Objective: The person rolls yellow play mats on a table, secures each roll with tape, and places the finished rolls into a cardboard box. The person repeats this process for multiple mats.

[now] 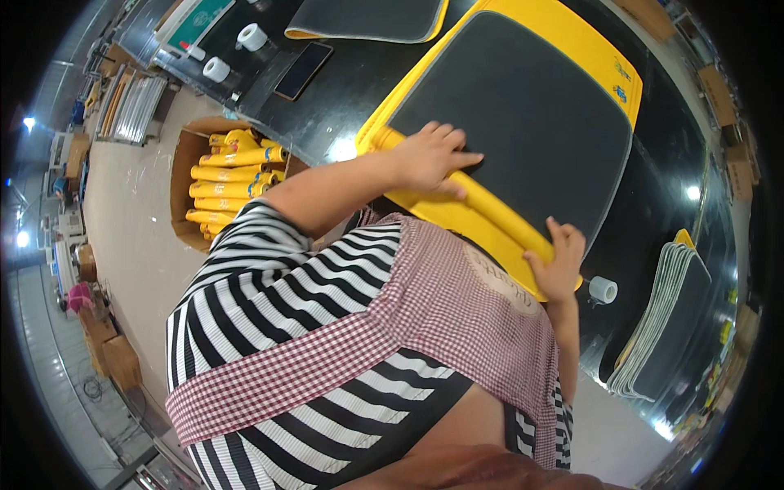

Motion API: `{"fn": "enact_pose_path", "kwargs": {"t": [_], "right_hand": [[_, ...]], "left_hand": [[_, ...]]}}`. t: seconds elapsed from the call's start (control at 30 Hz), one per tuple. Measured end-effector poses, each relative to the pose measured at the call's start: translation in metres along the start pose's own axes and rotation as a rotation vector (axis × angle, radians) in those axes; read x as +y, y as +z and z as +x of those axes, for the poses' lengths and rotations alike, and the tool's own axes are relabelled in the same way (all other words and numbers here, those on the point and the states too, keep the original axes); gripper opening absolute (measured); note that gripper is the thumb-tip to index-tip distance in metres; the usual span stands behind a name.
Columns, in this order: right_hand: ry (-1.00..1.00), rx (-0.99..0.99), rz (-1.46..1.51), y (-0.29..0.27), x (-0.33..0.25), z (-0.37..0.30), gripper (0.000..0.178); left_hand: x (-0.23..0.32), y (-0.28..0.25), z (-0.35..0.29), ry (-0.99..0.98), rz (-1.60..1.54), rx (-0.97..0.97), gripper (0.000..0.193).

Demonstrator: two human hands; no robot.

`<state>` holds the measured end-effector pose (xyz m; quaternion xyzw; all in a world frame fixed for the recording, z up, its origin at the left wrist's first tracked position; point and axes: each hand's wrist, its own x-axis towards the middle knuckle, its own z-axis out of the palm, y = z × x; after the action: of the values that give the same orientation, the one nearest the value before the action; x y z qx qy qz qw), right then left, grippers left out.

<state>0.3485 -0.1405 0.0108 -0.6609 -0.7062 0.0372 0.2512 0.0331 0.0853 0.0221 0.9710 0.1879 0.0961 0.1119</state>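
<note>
A yellow mat with a dark grey underside lies on the black table, its near edge wound into a yellow roll. My left hand is laid over the left part of this roll, fingers curled across it and thumb on the near side. At the roll's right end, my right hand grips it, with fingertips on the far side and the thumb pointing left. More yellow material shows under the roll, close to my apron.
An open cardboard box of rolled yellow mats stands left of the table. A phone, white tape rolls and another dark mat lie at the far left. A tape roll and stacked mats are at the right.
</note>
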Motion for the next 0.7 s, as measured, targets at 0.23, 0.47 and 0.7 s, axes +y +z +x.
{"fn": "enact_pose_path", "kwargs": {"t": [0.23, 0.47, 0.7], "right_hand": [[0.075, 0.069, -0.269, 0.012, 0.005, -0.005, 0.025], [0.258, -0.019, -0.321, 0.013, 0.013, -0.040, 0.040], [0.904, 0.352, 0.627, 0.016, 0.039, -0.062, 0.037]], "left_hand": [[-0.031, 0.006, 0.046, -0.155, -0.081, 0.130, 0.043], [-0.038, 0.006, -0.052, -0.699, -0.029, 0.429, 0.023], [-0.029, 0.002, -0.050, -0.835, -0.117, 0.354, 0.028]]}}
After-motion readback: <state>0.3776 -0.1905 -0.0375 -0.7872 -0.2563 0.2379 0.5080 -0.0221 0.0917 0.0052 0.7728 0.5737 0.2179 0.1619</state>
